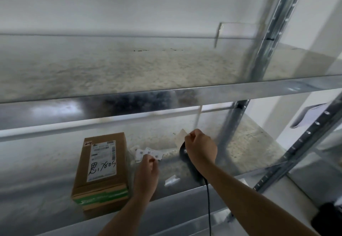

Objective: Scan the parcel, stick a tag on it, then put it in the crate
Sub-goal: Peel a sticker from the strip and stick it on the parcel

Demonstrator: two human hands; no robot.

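Observation:
A brown cardboard parcel (101, 169) with a white shipping label and handwritten marks lies flat on the lower metal shelf (46, 185), left of my hands. My left hand (147, 174) pinches the edge of a strip of white tags (148, 153) lying just right of the parcel. My right hand (200, 147) is raised a little further right and pinches a pale tag or backing paper (182, 136) between its fingertips. A black corded scanner (187, 160) lies on the shelf under my right wrist. No crate is in view.
A wide upper shelf (129, 69) spans the view above, with its steel front rail (185, 95) close over my hands. Perforated steel uprights (266, 37) stand at the right. A scrap of white paper (172, 180) lies near the shelf's front edge. The scanner cable (208, 208) hangs down.

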